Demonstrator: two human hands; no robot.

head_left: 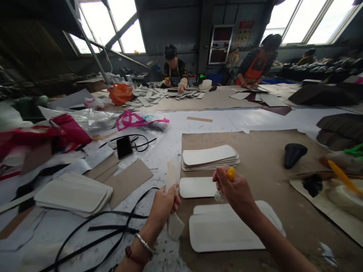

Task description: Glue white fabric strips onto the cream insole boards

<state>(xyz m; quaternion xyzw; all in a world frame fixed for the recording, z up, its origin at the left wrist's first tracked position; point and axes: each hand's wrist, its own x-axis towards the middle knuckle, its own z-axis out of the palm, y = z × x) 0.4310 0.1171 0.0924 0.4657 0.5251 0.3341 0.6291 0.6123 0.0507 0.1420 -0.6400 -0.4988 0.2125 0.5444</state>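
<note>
My left hand [164, 206] is closed around a long cream panel with a rounded end [176, 226], held on edge left of the brown sheet. My right hand [234, 189] grips a yellow-handled brush [230, 173], its whitish tip low over a single cream panel [195, 187]. Behind that panel lies a stack of rounded cream panels [208, 155]. Closer to me, overlapping larger panels [224, 234] lie partly under my right forearm. All of these rest on a brown sheet [266, 158].
Left are another panel stack [70, 194], black straps [113, 228], a phone [124, 147] and plastic bags [85, 119]. Right are a black cone-shaped object [293, 154] and a smeared board [317, 204] bearing a yellow-handled tool [344, 177]. Two people work across the table; another sits farther back.
</note>
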